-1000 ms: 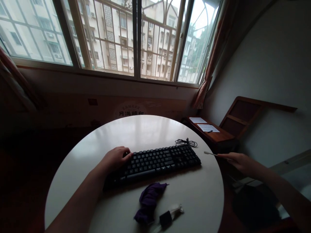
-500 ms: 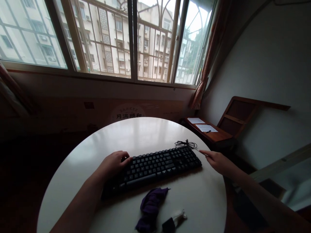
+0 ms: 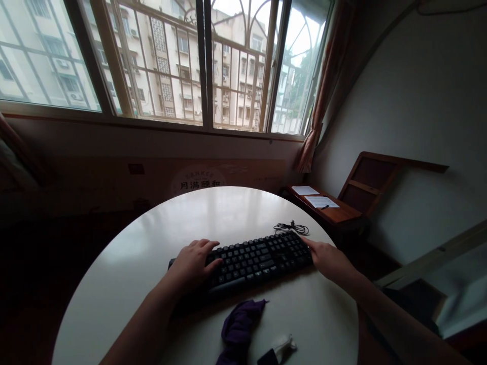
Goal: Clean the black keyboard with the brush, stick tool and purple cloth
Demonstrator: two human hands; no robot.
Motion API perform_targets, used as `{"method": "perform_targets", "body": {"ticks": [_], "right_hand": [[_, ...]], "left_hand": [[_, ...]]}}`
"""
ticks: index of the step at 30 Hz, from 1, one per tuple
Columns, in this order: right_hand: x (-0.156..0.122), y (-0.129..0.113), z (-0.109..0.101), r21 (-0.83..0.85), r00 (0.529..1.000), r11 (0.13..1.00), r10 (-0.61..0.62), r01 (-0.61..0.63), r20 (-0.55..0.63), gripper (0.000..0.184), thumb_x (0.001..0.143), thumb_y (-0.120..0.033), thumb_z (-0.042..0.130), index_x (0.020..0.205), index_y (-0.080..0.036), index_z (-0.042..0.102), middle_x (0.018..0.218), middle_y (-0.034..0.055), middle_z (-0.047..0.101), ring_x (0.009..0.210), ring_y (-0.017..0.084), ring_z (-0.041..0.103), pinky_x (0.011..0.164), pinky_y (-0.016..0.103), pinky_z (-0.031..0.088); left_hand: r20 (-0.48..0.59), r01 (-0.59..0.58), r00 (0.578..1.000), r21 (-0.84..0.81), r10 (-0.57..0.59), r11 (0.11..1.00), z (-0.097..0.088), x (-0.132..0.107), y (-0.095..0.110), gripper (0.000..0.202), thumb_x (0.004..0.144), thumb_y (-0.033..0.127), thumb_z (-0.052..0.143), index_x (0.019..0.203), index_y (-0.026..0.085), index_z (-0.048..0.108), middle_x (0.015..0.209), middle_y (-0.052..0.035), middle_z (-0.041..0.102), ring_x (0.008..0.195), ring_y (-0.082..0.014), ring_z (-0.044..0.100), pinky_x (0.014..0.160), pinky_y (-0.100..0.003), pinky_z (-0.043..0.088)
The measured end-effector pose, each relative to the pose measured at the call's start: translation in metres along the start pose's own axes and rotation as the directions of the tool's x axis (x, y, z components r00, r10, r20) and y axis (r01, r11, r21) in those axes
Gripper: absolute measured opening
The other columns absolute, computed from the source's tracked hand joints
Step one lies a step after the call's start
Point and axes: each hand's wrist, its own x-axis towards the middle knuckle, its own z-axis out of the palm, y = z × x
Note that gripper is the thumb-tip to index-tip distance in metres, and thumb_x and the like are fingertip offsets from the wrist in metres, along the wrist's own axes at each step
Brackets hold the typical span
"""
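Note:
A black keyboard point(image 3: 247, 261) lies at a slant on the white round table point(image 3: 125, 268). My left hand point(image 3: 196, 261) rests over the keyboard's left part, thumb and fingers apart, covering the keys beneath. At the far right corner is my right hand point(image 3: 325, 258), its fingers closed and the index finger pointing along the number keys. A thin, pale, stick-like tool point(image 3: 296, 232) shows just beyond that fingertip; its kind is unclear. The keyboard's coiled black cable point(image 3: 287, 228) lies behind this corner.
Near me on the table lie a crumpled purple cloth point(image 3: 241, 327) and a small black-and-white object point(image 3: 277, 352), partly cut off. To the right stands a wooden chair point(image 3: 361, 187) with paper sheets point(image 3: 321, 202) and a pen. A barred window point(image 3: 236, 76) is ahead.
My left hand has shifted right, from the keyboard's left edge onto its keys, with the fingers spreading. My right hand has moved left, in over the keyboard's right end.

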Motion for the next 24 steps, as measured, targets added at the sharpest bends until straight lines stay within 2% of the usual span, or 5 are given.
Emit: {"method": "perform_targets", "body": {"ticks": [4,11,17,24], "right_hand": [[-0.011,0.002,0.008,-0.078,1.0,0.997,0.021,-0.021,0.008,0.052,0.1,-0.022,0.032,0.15,-0.027,0.046,0.119,0.0103,0.068,0.101,0.021,0.066,0.072,0.025,0.041],[-0.028,0.012,0.021,-0.136,0.999,0.991,0.02,-0.016,0.027,0.057,0.095,-0.016,0.035,0.151,-0.023,0.045,0.115,0.012,0.069,0.094,0.019,0.066,0.07,0.024,0.04],[-0.044,0.018,0.016,-0.167,0.997,0.986,0.033,-0.02,0.071,0.057,0.095,-0.016,0.036,0.151,-0.027,0.045,0.112,0.0117,0.069,0.091,0.02,0.067,0.067,0.024,0.038],[-0.056,0.017,0.009,-0.14,0.995,0.99,0.032,-0.019,0.094,0.056,0.098,-0.018,0.032,0.152,-0.027,0.042,0.113,0.0131,0.069,0.093,0.023,0.067,0.071,0.027,0.041]], "left_hand": [[0.06,0.038,0.997,0.005,-0.038,0.999,0.006,0.003,0.0,0.053,0.091,0.053,0.047,0.133,0.023,0.062,0.133,-0.0121,0.065,0.122,-0.0338,0.057,0.103,-0.048,0.042],[0.054,0.028,0.998,0.033,-0.029,0.999,0.007,0.004,-0.001,0.053,0.093,0.053,0.042,0.127,0.022,0.065,0.131,-0.0111,0.066,0.123,-0.0334,0.056,0.102,-0.048,0.043],[0.039,0.038,0.998,0.036,-0.039,0.999,0.009,0.004,-0.002,0.05,0.093,0.052,0.042,0.124,0.022,0.067,0.13,-0.0108,0.067,0.122,-0.0325,0.057,0.101,-0.046,0.043],[0.034,0.047,0.998,0.041,-0.049,0.998,0.009,0.004,-0.001,0.049,0.094,0.053,0.042,0.123,0.023,0.067,0.129,-0.0103,0.067,0.121,-0.0318,0.057,0.102,-0.045,0.044]]}}
